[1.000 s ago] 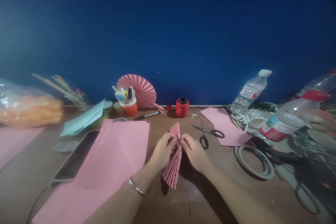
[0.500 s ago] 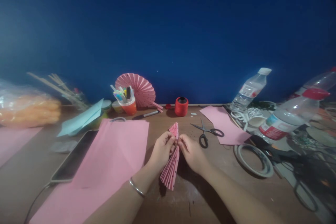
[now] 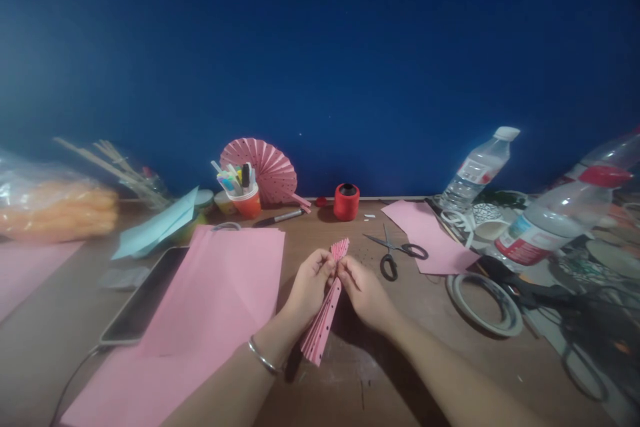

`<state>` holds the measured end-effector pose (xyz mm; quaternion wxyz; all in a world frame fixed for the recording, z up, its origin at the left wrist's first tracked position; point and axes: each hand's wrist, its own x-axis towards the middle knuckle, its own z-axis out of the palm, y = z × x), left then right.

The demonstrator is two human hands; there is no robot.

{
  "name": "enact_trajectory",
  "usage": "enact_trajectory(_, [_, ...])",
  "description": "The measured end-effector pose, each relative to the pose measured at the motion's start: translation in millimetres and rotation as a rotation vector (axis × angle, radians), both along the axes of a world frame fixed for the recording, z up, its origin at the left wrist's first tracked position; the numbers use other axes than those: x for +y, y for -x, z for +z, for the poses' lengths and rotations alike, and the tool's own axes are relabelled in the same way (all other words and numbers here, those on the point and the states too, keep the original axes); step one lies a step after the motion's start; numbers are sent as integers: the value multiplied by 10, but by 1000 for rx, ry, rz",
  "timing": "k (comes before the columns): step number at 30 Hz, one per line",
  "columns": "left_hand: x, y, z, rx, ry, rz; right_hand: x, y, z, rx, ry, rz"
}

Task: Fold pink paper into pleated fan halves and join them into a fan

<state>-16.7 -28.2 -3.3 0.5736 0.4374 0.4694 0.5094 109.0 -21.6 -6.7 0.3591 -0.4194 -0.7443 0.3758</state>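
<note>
A pleated strip of pink paper with black dots (image 3: 324, 328) is pinched near its middle between both hands, above the table. My left hand (image 3: 309, 283) is closed on its left side, a metal bangle on the wrist. From the right, my right hand (image 3: 364, 290) grips the same spot with thumb and fingers. The folds fan out a little at the top and bottom ends; the pinched part is hidden by the fingertips. Scissors (image 3: 391, 255) with black handles lie partly opened just beyond my right hand.
Pink sheets (image 3: 235, 287) and a phone (image 3: 145, 297) lie left. A finished pink fan (image 3: 273, 170) leans behind a cup of pens (image 3: 246, 203). Near the wall stands a red pot (image 3: 346, 202). At right are a pink paper piece (image 3: 430, 237), tape roll (image 3: 485, 305) and bottles (image 3: 545, 223).
The pleated paper has tilted, its top end swinging right and its lower end left, and its folds look narrower. Both hands keep their grip in nearly the same place.
</note>
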Motion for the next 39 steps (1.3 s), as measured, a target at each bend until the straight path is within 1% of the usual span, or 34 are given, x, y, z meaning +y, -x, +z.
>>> enact_trajectory(5, [0, 6, 3, 36, -7, -2, 4, -16, 28, -12, 0, -9])
enact_trajectory(15, [8, 12, -84, 45, 14, -16, 10, -83, 41, -10, 61, 54])
enact_trajectory(22, [22, 33, -76, 77, 25, -7, 22, -84, 3, 7, 36, -20])
enact_trajectory(30, [26, 38, -59, 87, 41, 1, 27, -82, -16, 14, 46, -22])
enact_trajectory(34, [25, 25, -54, 58, 56, -9, 10, -94, -8, -13, 28, -35])
enact_trajectory(39, [25, 20, -56, 27, 66, -12, -4, -112, 7, -93, -16, -41])
